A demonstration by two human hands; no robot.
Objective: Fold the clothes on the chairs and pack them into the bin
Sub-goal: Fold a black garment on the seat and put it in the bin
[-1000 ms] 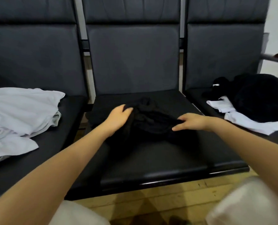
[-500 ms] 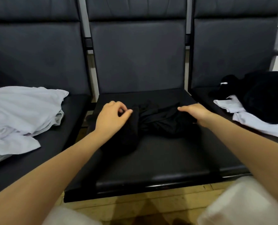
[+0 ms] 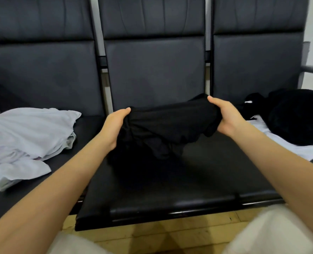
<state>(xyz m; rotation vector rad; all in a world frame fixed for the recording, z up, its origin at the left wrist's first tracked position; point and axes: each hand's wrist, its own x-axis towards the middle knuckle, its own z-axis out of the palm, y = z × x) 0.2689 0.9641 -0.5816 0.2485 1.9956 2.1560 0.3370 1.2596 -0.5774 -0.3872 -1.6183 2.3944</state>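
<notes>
A black garment (image 3: 170,129) is bunched into a thick roll above the middle chair seat (image 3: 170,189), its long axis running from about 8 o'clock up to 2 o'clock, the right end a little higher than the left. Loose folds hang from its underside toward the seat; whether they touch it cannot be told against the dark upholstery. The left hand (image 3: 115,127) grips the roll's 9 o'clock end, thumb over the top and fingers curled beneath the cloth. The right hand (image 3: 225,116) grips the 3 o'clock end the same way, thumb on top, fingers wrapped under and hidden by fabric. At 9 o'clock from the garment, on the left chair seat (image 3: 78,147), lies a crumpled heap of white clothes (image 3: 24,140). At 3 o'clock, on the right chair, a black pile (image 3: 295,116) sits on top of a white garment (image 3: 298,149). At 6 o'clock, past the seat's front edge, is a wooden floor (image 3: 152,233).
</notes>
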